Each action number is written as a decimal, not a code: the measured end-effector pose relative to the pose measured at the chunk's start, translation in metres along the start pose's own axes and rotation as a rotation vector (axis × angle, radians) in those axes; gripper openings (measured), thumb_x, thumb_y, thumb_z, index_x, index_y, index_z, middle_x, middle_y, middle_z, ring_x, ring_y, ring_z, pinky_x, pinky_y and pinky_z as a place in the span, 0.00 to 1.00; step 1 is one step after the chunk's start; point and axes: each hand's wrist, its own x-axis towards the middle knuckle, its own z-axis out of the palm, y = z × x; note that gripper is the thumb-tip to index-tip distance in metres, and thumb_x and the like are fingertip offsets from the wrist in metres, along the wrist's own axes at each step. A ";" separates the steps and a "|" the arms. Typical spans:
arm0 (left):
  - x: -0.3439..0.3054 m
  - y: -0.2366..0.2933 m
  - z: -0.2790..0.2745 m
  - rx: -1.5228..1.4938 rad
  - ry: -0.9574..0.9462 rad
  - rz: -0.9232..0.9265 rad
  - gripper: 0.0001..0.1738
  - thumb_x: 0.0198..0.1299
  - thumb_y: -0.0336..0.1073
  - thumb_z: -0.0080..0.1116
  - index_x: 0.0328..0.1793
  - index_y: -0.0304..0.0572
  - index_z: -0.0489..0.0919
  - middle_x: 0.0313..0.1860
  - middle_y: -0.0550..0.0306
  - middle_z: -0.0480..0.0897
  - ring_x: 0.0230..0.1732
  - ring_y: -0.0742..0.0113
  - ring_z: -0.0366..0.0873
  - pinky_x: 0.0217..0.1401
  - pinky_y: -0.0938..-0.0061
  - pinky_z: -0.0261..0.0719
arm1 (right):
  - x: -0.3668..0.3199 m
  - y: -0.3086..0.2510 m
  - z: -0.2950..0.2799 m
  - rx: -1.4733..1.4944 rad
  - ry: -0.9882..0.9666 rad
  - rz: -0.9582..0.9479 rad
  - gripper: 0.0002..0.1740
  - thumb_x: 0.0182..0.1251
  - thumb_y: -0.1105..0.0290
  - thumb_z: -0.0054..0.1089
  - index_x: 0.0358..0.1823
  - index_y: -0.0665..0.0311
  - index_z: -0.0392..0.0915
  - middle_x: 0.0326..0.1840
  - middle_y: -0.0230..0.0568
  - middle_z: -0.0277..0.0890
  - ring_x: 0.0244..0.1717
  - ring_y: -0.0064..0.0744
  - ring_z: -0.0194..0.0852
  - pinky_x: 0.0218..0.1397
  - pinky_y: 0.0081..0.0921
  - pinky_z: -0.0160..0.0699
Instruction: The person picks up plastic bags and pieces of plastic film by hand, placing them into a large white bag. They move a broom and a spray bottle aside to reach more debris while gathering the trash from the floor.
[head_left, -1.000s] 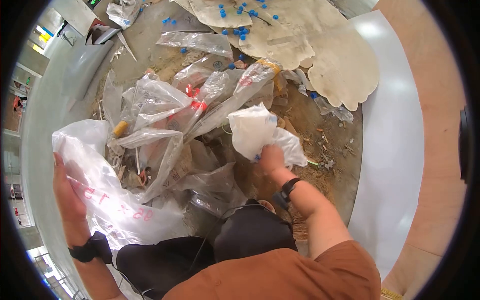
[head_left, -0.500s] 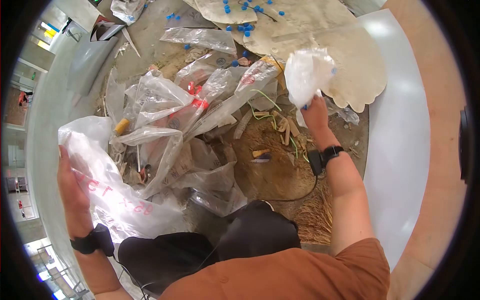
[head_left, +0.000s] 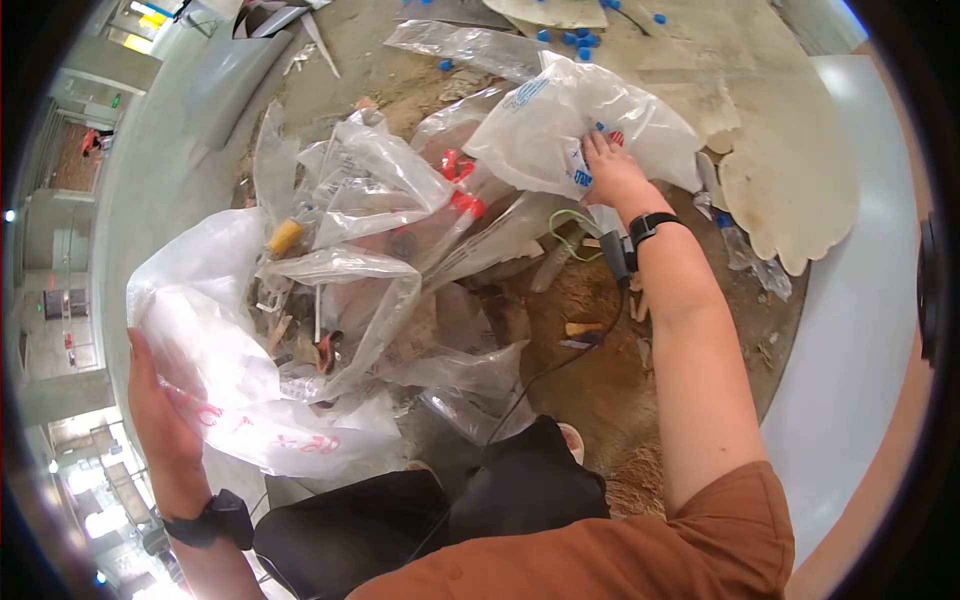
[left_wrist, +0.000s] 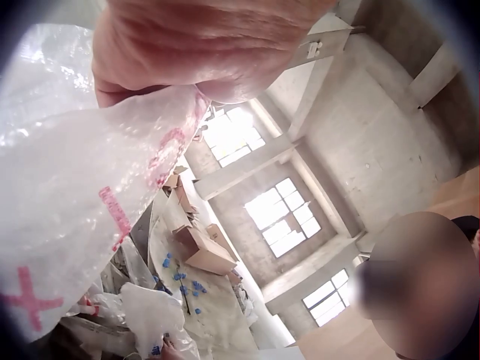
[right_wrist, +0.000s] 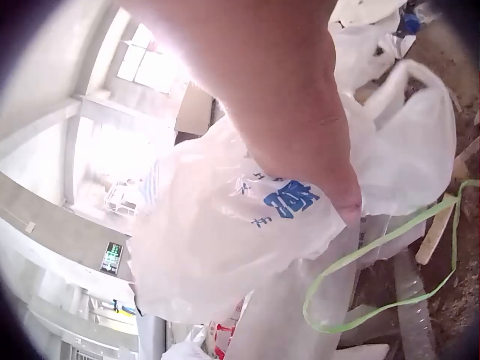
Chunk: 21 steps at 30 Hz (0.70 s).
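Observation:
My left hand (head_left: pixel 165 415) grips the edge of a big translucent plastic bag (head_left: pixel 215 350) with red handwriting at the left of the head view. In the left wrist view, this bag's edge (left_wrist: pixel 112 180) runs up into the palm; the fingertips are hidden. At the upper middle, my right hand (head_left: pixel 615 175) holds a white plastic bag (head_left: pixel 540 120) with blue print, spread over the scraps. The right wrist view shows the thumb side against the printed bag (right_wrist: pixel 210 240), with the other fingers hidden. A light green strap (head_left: pixel 565 225) lies just below this hand.
Crumpled clear plastic bags (head_left: pixel 380 190) with red tape (head_left: pixel 465 200) heap between the hands. Blue caps (head_left: pixel 580 40) lie at the back. A pale scalloped board (head_left: pixel 790 190) and wood scraps (head_left: pixel 640 300) lie right. A cable (head_left: pixel 545 370) trails from the right wrist camera.
My right hand lifted the white bag up and right, then brought it slightly back left, where it now spreads wider. My left hand keeps its hold. The head view has shifted.

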 end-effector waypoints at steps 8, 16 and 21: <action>0.000 -0.002 -0.006 -0.057 0.021 -0.006 0.32 0.68 0.54 0.46 0.67 0.35 0.64 0.60 0.51 0.74 0.59 0.61 0.74 0.61 0.67 0.73 | 0.019 -0.002 0.008 0.005 -0.284 0.142 0.69 0.33 0.55 0.79 0.74 0.63 0.38 0.67 0.48 0.63 0.64 0.46 0.66 0.64 0.39 0.67; 0.001 -0.008 -0.001 -0.051 0.013 0.024 0.32 0.66 0.55 0.48 0.66 0.36 0.66 0.57 0.52 0.76 0.55 0.63 0.76 0.58 0.69 0.75 | -0.021 0.008 0.069 0.213 -0.194 0.347 0.23 0.57 0.57 0.54 0.52 0.62 0.75 0.52 0.52 0.76 0.54 0.50 0.75 0.56 0.43 0.72; 0.011 -0.008 -0.010 -0.014 0.141 0.008 0.25 0.66 0.55 0.49 0.55 0.40 0.75 0.31 0.67 0.79 0.22 0.83 0.73 0.20 0.86 0.72 | -0.051 -0.004 0.050 0.378 0.019 0.345 0.19 0.57 0.61 0.54 0.45 0.64 0.79 0.46 0.56 0.78 0.50 0.56 0.75 0.53 0.45 0.73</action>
